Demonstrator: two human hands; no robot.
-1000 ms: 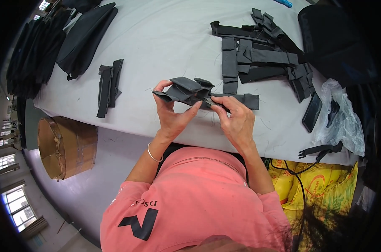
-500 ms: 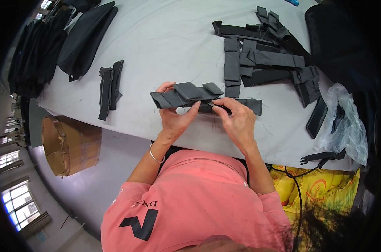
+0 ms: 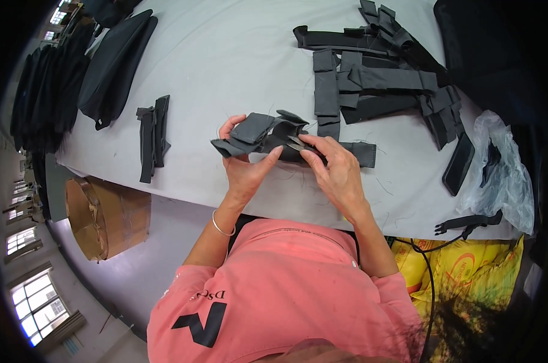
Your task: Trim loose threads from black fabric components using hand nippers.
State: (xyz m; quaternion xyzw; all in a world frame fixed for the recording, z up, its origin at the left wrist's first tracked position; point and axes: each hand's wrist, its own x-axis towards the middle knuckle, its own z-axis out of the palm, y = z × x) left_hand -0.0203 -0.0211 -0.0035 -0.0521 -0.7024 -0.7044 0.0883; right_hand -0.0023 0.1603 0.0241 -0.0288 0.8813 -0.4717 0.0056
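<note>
My left hand grips the left end of a dark grey fabric strap piece, which is folded and bunched over the near part of the white table. At its right end my right hand pinches the same piece, fingertips by a small metal part. A flat end of strap lies on the table just right of my right hand. Both hands sit close together above the table's front edge.
A heap of dark strap pieces lies at the back right. Two folded straps lie at left. Black bags are stacked at far left. A clear plastic bag sits at right, a cardboard box below the table.
The strap piece, stretched out long between my hands half a second ago, is now folded and bunched up again. Both hands stay in about the same place.
</note>
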